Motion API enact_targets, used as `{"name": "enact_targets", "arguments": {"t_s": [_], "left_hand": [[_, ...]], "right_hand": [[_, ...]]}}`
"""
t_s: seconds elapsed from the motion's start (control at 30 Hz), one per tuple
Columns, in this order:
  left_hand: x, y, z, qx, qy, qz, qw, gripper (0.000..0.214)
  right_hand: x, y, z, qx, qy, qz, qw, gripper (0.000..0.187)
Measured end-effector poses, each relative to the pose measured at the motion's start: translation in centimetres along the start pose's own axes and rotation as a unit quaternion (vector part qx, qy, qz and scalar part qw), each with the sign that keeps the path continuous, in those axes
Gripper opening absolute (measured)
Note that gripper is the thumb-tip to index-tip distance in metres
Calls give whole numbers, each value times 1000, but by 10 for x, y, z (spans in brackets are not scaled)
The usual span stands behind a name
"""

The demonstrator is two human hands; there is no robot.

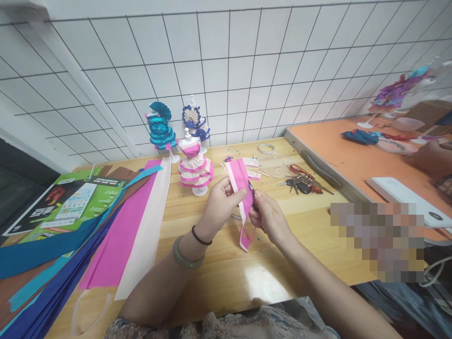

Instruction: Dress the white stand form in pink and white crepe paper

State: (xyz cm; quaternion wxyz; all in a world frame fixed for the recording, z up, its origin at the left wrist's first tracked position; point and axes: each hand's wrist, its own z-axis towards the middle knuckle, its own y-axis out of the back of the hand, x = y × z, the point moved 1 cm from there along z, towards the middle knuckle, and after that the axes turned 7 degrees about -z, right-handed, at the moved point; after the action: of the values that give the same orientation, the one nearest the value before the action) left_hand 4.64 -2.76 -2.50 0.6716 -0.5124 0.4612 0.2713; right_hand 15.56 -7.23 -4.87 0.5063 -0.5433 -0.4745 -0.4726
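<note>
My left hand [223, 200] pinches a pink strip with a white border [240, 176], which looks like crepe paper. The strip hangs down between my hands, and its lower end curls above the table. In my right hand [270, 214] are small dark scissors [252, 190], held at the strip's right edge; the fingers hide most of them. A thin pink sliver [253, 230] dangles below that hand. Just beyond my left hand stands a small dress form in a pink and white ruffled dress [196, 165].
Behind it stand a teal-dressed form [160, 127] and a blue and cream one [194, 117]. Coloured paper strips [116, 240] cover the left side. Keys [300, 183] and a tape roll [266, 149] lie at the back right. An orange table [328, 141] adjoins, with another person's hand [431, 157].
</note>
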Motion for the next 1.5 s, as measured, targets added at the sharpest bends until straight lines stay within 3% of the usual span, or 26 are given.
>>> {"name": "enact_targets", "arguments": {"t_s": [0.8,1.03,1.5], "left_hand": [[5,3,1,-2,12,5,1000,27],[1,5,2,10,-11,13,1000,26],[-2,-1,-1,32,18,42,998,24]], "right_hand": [[-3,1,2,-9,11,8,1000,42],[-2,2,0,0,17,-11,1000,44],[6,6,4,-6,32,-15,999,44]]}}
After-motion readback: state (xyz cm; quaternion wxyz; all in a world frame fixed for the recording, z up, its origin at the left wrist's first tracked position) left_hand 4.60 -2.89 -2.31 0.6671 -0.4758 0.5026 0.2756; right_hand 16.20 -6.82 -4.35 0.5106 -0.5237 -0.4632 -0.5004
